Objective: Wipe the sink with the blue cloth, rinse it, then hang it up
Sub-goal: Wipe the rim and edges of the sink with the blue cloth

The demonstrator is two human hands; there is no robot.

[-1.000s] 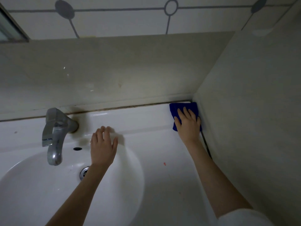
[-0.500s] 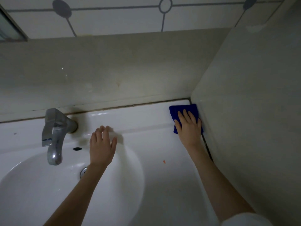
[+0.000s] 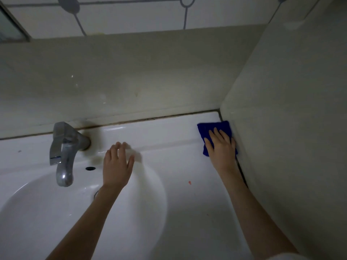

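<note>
A folded blue cloth [image 3: 210, 129] lies flat on the white sink's [image 3: 169, 143] back ledge, in the far right corner against the side wall. My right hand [image 3: 222, 150] presses down on it with fingers spread, covering its near half. My left hand [image 3: 117, 165] rests open on the rim behind the basin, right of the tap, holding nothing. The round basin [image 3: 47, 212] is at the lower left.
A chrome tap [image 3: 64, 152] juts over the basin at the left, with an overflow hole [image 3: 90, 168] beside it. A small red speck [image 3: 189, 182] sits on the sink top. Tiled walls close in at the back and the right.
My right hand and the cloth have slid slightly toward me along the right wall, out of the back corner. My left hand has stayed in place.
</note>
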